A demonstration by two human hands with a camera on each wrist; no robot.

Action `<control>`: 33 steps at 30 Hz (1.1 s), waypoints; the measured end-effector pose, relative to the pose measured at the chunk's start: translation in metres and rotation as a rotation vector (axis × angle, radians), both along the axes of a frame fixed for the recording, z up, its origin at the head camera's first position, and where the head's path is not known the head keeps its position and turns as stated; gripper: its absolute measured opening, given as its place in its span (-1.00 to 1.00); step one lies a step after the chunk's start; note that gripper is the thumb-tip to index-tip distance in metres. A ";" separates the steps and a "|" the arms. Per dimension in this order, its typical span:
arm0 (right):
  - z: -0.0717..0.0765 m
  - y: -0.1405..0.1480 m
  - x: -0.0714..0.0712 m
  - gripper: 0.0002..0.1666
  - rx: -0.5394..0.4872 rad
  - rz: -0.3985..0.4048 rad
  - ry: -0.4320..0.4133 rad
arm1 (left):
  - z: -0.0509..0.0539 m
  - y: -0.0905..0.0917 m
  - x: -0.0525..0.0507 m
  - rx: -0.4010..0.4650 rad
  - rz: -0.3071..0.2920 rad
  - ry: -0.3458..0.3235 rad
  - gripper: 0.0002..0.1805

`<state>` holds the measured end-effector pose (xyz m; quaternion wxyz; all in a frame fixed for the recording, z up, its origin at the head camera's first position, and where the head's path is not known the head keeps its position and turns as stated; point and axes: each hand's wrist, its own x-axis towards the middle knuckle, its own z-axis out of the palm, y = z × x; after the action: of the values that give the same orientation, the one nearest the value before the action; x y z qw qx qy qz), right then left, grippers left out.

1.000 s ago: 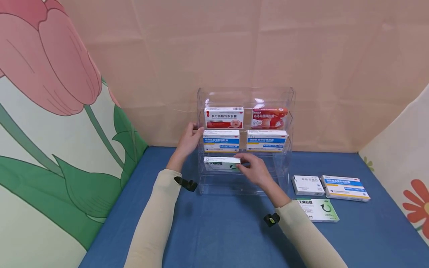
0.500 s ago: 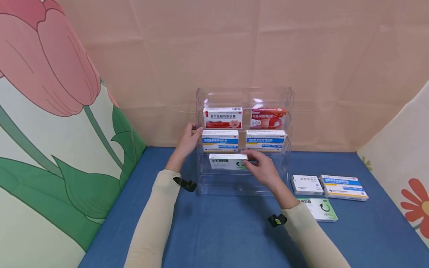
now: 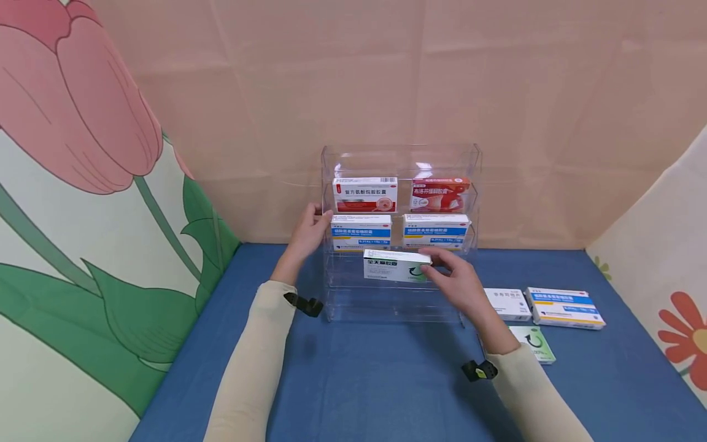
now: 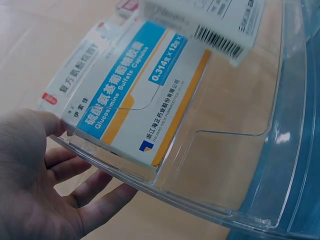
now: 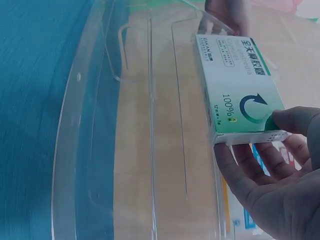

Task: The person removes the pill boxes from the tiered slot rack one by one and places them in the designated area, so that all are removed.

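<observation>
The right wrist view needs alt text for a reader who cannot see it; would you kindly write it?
The right hand grips one end of a white-and-green medicine box printed with a curved arrow and "100%". The box is held at a clear plastic rack, and a blue table surface shows along the left side of the picture.

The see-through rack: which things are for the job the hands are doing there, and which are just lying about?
For the job, I think:
right hand
green-and-white box it holds
left hand, gripping the clear rack
four boxes in the rack
maybe the three boxes on the blue table

Just around:
tulip picture
orange flower picture
peach backdrop
</observation>
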<state>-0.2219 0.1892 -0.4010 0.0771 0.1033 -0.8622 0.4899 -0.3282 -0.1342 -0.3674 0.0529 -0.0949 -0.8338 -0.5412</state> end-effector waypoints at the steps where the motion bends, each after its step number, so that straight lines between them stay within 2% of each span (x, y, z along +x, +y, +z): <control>1: 0.000 0.003 0.001 -0.53 0.000 -0.004 -0.004 | 0.000 0.000 0.000 0.000 -0.001 0.000 -0.52; 18: 0.000 0.060 0.027 -0.49 0.042 -0.042 -0.037 | 0.000 0.001 -0.001 -0.011 0.007 -0.005 -0.53; 33: 0.001 0.113 0.054 -0.44 0.090 -0.079 -0.070 | -0.005 -0.001 -0.006 -0.005 -0.004 0.004 -0.51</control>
<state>-0.1674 0.3018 -0.3997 0.0612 0.0552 -0.8890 0.4505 -0.3338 -0.1352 -0.3723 0.0535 -0.0977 -0.8348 -0.5392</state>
